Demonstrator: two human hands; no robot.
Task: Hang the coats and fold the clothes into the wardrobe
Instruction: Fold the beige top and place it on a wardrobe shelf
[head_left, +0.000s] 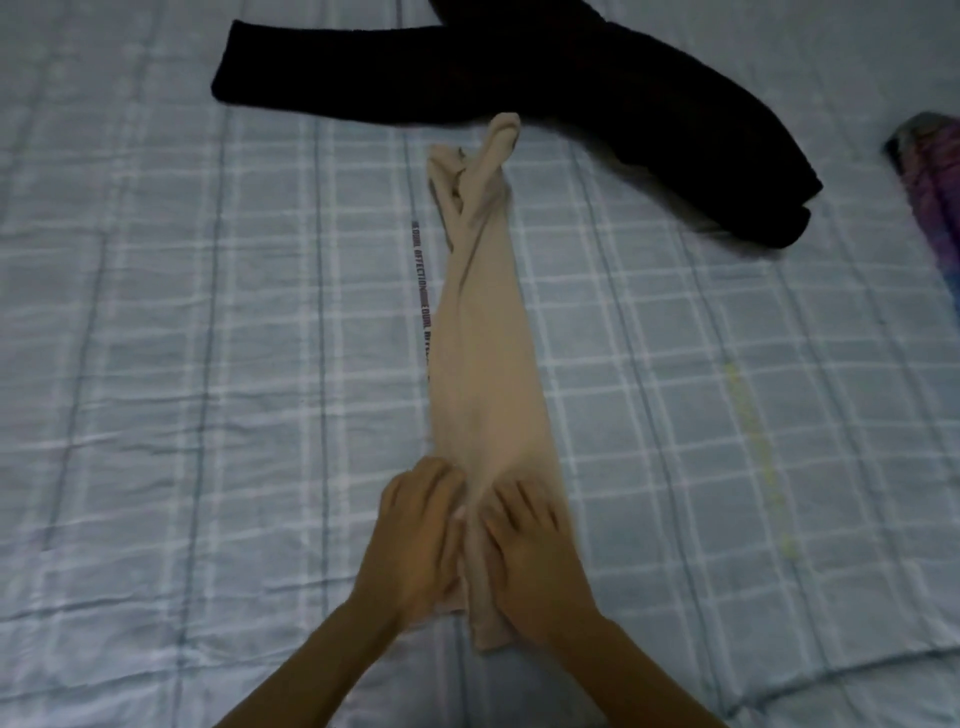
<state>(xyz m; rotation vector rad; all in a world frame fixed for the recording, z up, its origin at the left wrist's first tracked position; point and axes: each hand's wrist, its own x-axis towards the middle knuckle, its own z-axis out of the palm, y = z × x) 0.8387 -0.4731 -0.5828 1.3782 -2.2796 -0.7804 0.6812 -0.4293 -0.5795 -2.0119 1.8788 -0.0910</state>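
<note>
Blue checked bedspread (208, 389) carries beige tights (483, 364) and black garment (519, 67)
</note>
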